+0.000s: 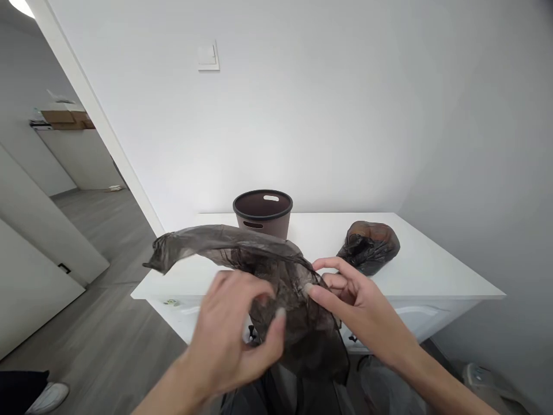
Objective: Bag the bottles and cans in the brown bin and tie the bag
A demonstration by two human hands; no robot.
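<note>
A thin black plastic bag (298,314) hangs crumpled and see-through in front of me, one end trailing out to the left. My right hand (352,294) pinches its edge between thumb and fingers. Close against the bag's left side is my left hand (235,328), slightly blurred, with thumb and index finger apart and the other fingers partly hidden. Behind the bag, a brown trash bin (264,222) with a dark rim and cut-out handles stands upright on the white cabinet (432,271). To the right lies a bundled black plastic bag (374,245) with something brownish showing through.
A wall with a light switch (208,56) rises behind the cabinet. On the left, a doorway opens to a room with cardboard boxes (64,118). A white shoe (49,397) shows at lower left, and a greyish container (479,374) at lower right.
</note>
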